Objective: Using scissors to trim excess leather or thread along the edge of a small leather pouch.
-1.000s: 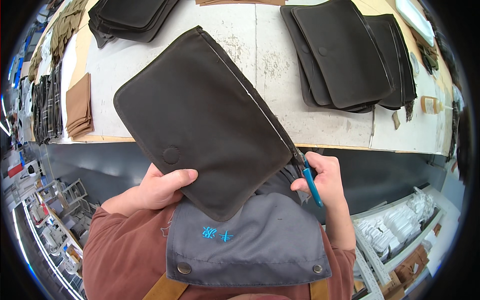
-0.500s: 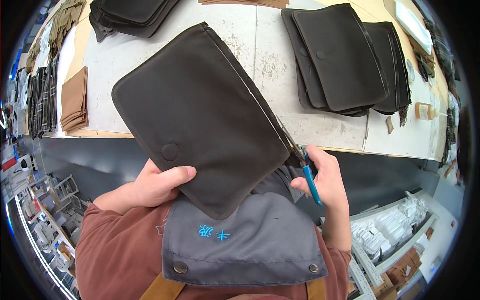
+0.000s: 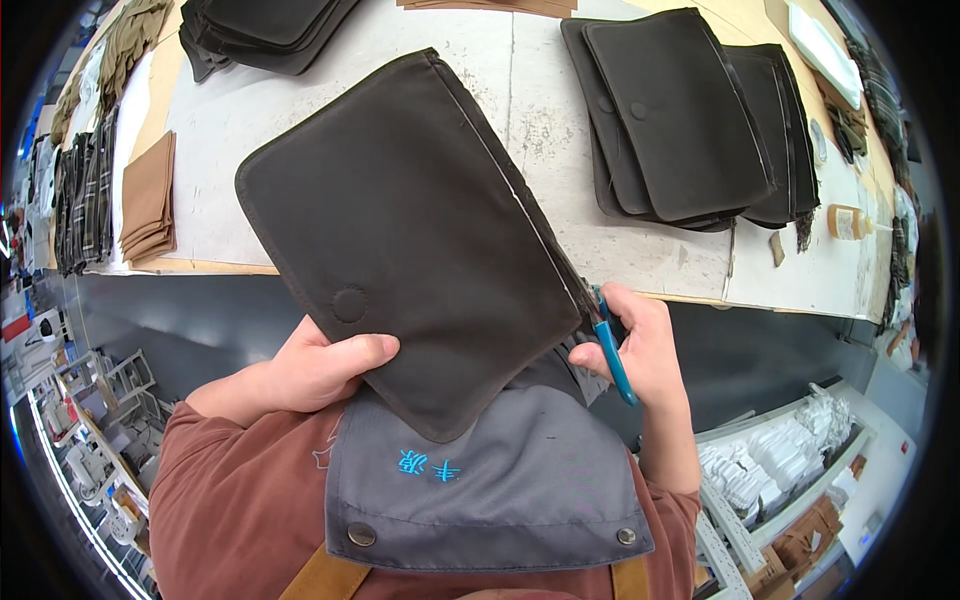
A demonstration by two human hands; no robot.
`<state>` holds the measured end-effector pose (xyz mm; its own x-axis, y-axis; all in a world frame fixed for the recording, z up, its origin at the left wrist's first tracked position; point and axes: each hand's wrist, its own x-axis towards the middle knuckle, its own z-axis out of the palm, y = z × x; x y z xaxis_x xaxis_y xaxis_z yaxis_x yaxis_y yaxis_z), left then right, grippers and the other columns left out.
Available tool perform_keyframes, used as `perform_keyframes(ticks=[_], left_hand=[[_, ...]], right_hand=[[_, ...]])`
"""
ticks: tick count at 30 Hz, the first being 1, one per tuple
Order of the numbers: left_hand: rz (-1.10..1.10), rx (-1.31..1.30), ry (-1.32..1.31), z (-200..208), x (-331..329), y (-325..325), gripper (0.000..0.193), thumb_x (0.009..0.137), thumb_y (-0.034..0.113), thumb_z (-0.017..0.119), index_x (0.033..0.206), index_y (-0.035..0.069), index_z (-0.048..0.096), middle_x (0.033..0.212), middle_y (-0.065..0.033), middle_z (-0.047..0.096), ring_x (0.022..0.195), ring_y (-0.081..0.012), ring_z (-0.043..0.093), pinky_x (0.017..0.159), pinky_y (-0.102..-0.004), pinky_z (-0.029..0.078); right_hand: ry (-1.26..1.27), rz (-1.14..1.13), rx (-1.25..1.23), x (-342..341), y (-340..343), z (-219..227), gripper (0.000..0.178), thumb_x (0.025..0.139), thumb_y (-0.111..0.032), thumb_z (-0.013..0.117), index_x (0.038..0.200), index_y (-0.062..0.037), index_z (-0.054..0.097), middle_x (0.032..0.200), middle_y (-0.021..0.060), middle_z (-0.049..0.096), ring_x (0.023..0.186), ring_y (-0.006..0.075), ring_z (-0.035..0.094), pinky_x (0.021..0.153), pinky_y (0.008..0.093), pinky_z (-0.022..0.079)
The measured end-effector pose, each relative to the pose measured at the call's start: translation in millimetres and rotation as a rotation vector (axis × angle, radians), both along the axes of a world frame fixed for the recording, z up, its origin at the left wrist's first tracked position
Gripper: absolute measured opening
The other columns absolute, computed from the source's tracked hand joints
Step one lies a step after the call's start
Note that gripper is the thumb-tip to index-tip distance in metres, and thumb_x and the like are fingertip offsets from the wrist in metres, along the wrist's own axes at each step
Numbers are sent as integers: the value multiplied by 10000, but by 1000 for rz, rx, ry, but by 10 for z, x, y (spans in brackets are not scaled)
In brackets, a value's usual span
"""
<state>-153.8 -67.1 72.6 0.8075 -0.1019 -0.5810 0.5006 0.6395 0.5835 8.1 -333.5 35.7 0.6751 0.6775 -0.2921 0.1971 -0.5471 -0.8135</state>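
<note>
Black panel point(image 3: 400, 230), one: held at the near edge of the worktable point(image 3: 640, 262); best drawn taut, blue-handled scissors point(image 3: 614, 362) parallel to its pale line point(image 3: 519, 197) and clear of it. Left hand point(image 3: 308, 372), yours: below the table's edge, clamped on the panel, thumb uppermost. Right hand point(image 3: 648, 350), yours: at that edge, curled around the scissors.

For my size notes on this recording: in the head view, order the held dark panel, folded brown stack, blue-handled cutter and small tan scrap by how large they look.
1. Dark panel
2. Folded brown stack
3. Blue-handled cutter, partly hidden by the right hand
4. Small tan scrap
</note>
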Motion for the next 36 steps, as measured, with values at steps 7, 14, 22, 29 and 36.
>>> perform_keyframes(ticks=[7,14,22,29,36], left_hand=[[-5,-8,-8,-23,1,9,381,890,25,493,1267,-2,442,1256,-100,510,1137,-192,503,964,-349,414],[-9,17,27,-22,-6,13,443,861,4,499,1294,-3,405,1283,-131,488,1163,-233,495,987,-386,411],[-13,11,-10,5,23,-5,389,895,32,493,1275,-16,431,1267,-112,503,1146,-199,498,979,-351,406],[-44,22,-9,0,14,-7,368,899,31,486,1263,-17,448,1254,-102,513,1137,-186,501,972,-342,406],[-61,39,5,-1,-3,-9,355,903,41,490,1252,-17,461,1238,-94,525,1115,-171,513,953,-332,416]], right_hand=[[23,-28,49,-24,-4,-10,665,531,-526,845,607,-37,400,534,18,392,514,104,360,475,248,345],[3,-45,40,-56,-25,-40,696,522,-576,826,602,-40,389,532,12,371,514,107,321,464,245,334],[-39,-31,58,-94,-60,-136,700,544,-590,804,590,-50,362,528,18,289,507,139,262,440,257,300],[-104,-2,32,-46,52,5,675,540,-592,802,650,-44,422,544,41,404,496,173,409,482,294,372],[-115,37,-101,5,172,98,648,548,-569,806,690,-48,447,568,46,457,525,196,474,516,315,400]])
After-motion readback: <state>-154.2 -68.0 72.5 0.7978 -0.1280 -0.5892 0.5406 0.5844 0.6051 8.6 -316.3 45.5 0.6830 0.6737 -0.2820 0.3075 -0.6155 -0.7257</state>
